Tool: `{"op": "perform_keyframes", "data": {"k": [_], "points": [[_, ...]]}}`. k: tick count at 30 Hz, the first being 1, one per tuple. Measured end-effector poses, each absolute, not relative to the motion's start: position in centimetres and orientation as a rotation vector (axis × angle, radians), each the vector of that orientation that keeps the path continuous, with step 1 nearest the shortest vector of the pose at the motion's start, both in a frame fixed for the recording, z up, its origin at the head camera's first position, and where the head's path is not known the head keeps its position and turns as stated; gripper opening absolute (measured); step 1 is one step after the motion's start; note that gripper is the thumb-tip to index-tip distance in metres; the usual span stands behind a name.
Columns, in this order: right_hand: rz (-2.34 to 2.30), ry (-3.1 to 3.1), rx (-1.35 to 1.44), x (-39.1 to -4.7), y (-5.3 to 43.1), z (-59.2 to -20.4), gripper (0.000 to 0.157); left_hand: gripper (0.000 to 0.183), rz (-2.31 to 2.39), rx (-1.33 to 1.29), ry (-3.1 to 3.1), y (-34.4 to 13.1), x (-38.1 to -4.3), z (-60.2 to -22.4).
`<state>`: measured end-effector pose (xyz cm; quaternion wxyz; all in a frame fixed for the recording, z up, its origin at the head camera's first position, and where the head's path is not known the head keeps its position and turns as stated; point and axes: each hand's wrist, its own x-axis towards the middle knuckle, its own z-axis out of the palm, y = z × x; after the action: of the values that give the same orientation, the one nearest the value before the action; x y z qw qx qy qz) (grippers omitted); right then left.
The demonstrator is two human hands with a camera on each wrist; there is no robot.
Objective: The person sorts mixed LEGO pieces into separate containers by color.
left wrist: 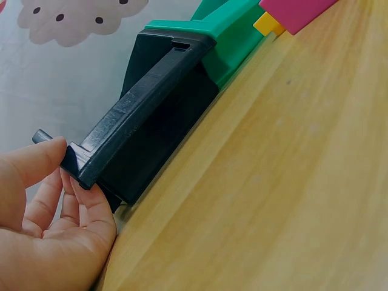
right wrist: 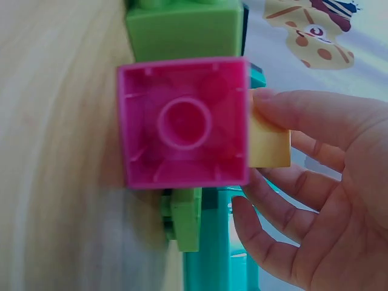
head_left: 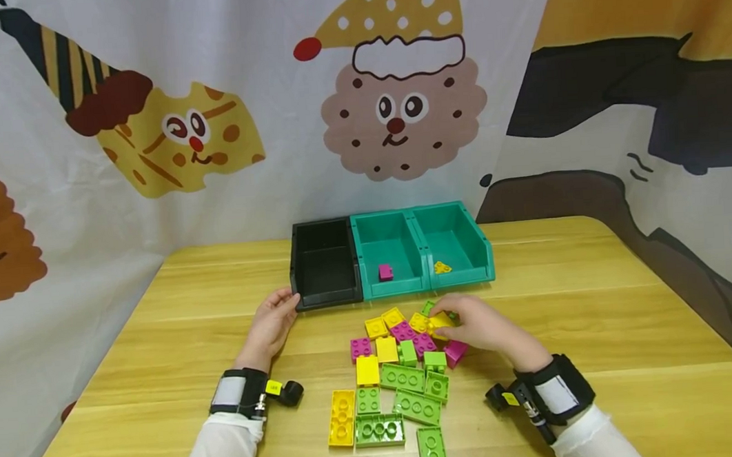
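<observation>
At the near left corner of a black bin (head_left: 329, 299), my left hand (head_left: 273, 326) pinches the plastic; the left wrist view shows the thumb on the corner's edge and curled fingers beneath. My right hand (head_left: 479, 322) holds a yellow toy brick (right wrist: 271, 145) between thumb and fingers, at the far right of a loose pile of bricks. Close to that hand, a magenta brick (head_left: 456, 352) lies on its side; its hollow underside fills the middle of the right wrist view and partly hides the yellow brick. Green bricks (right wrist: 185, 33) are nearby.
Two teal bins (head_left: 400, 287) adjoin the black one on the right. A magenta brick (head_left: 385, 272) lies in the middle bin, a small yellow piece (head_left: 442, 267) in the right one. Several green bricks (head_left: 417, 406) and a long yellow brick (head_left: 341, 418) spread toward the near table edge.
</observation>
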<state>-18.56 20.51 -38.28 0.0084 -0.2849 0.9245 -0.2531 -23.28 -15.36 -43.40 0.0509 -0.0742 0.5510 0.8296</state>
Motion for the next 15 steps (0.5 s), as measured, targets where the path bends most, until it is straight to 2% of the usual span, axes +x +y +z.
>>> {"op": "perform_keyframes", "data": {"k": [15], "points": [[-0.925,2.896,-0.933,-17.4,20.4,-35.8,0.02,0.022,2.529,-0.216,1.686,-15.4,-23.4,-43.6]]}}
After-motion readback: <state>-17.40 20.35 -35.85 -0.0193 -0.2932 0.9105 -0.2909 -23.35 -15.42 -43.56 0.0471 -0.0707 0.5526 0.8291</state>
